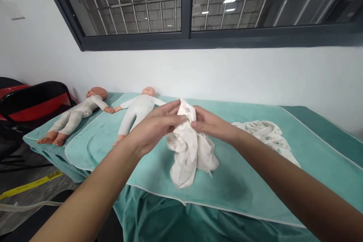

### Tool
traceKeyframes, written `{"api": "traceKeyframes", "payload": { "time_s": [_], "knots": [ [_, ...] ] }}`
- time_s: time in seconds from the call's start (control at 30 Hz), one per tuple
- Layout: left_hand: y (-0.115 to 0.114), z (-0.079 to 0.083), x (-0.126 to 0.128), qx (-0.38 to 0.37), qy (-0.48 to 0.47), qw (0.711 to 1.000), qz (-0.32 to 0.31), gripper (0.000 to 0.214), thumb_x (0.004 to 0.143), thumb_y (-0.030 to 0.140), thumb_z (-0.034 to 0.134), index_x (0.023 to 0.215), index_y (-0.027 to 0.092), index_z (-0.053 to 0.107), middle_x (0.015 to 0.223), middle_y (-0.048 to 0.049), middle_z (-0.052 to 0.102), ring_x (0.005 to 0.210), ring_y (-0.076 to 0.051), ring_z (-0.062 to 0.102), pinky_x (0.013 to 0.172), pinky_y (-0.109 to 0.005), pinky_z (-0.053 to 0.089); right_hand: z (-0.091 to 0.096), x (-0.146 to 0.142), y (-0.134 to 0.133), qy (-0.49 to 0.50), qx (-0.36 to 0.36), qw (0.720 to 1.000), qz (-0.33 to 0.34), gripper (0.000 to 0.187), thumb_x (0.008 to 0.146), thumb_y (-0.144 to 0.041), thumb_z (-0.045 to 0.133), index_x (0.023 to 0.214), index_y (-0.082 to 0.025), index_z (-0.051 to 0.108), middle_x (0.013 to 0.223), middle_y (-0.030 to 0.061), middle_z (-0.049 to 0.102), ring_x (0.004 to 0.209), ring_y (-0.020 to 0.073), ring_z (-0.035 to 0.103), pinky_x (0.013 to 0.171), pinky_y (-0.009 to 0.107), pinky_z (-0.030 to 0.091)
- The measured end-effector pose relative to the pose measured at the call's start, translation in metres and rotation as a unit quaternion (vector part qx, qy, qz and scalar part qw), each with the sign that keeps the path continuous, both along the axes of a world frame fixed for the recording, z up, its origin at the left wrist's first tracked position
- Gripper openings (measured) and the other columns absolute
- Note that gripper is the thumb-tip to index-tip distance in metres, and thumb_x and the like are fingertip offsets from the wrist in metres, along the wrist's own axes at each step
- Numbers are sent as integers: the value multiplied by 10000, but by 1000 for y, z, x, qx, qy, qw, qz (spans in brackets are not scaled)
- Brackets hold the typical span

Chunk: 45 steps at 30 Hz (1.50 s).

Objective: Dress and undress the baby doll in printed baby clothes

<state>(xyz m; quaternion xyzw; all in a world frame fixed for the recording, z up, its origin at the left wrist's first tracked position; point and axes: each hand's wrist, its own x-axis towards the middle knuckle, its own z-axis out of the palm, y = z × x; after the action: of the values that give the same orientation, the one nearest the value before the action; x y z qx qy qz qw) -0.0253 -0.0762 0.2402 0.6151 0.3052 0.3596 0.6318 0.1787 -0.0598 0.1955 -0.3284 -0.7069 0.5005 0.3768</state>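
Observation:
A bunched white baby garment (184,155) with a small print hangs from both my hands over the green-covered table. My left hand (159,121) pinches its upper edge from the left, thumb in front. From the right, my right hand (211,123) grips the same upper part between thumb and fingers. The garment's lower folds droop close above the cloth; whether they touch it I cannot tell. Partly behind my right forearm lies a white garment with a green print (266,134). Behind my left hand, a baby doll (138,107) in a white suit lies on its back.
Another baby doll (76,111) lies at the table's left end. Green towels with white edging (93,147) cover the table, and a darker green cloth (159,215) drapes over its front. Black-and-red chairs (36,102) stand left. A barred window (187,11) is above.

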Motion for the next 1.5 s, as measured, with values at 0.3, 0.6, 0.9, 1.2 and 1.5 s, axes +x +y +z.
{"api": "traceKeyframes", "payload": {
  "time_s": [0.3, 0.6, 0.9, 1.2, 1.5],
  "knots": [
    [11, 1, 15, 232, 215, 947, 59, 412, 797, 311, 633, 1201, 240, 674, 1041, -30, 695, 851, -192, 623, 739, -275, 485, 4, 22, 3, -99, 38, 989, -98, 279, 787, -233, 619, 1056, -215, 688, 1096, 24, 696, 1037, 250, 629, 891, 360, 477],
    [21, -15, 11, 390, 205, 881, 173, 438, 807, 222, 619, 1242, 273, 589, 1285, -30, 593, 1152, -209, 540, 926, -335, 465, 9, 30, 3, 60, -39, 970, -232, 75, 724, -254, 638, 781, -208, 625, 733, -31, 595, 661, 137, 531, 583, 237, 383],
    [13, -89, 45, 271, 186, 930, 165, 678, 802, 338, 670, 1412, 242, 393, 1352, -81, 580, 1194, -266, 587, 973, -405, 515, 18, 15, -9, 141, -74, 979, -126, 47, 727, -213, 618, 773, -203, 615, 706, -38, 560, 628, 115, 488, 568, 237, 358],
    [30, -80, 24, 309, 227, 867, 318, 486, 791, 139, 501, 1268, 213, 555, 1209, -87, 663, 1133, -278, 608, 984, -420, 470, 17, 39, 5, 68, 37, 953, -294, 262, 832, -382, 606, 671, -196, 515, 647, -51, 460, 618, 105, 415, 596, 244, 314],
    [30, -41, 35, 123, 19, 974, 189, 696, 920, 676, 296, 1397, 195, 456, 1477, -130, 467, 1386, -258, 421, 1135, -416, 352, 14, 14, 13, 135, -46, 978, -154, 218, 826, -382, 650, 755, -197, 559, 734, -33, 528, 706, 121, 468, 659, 240, 363]
  ]
}}
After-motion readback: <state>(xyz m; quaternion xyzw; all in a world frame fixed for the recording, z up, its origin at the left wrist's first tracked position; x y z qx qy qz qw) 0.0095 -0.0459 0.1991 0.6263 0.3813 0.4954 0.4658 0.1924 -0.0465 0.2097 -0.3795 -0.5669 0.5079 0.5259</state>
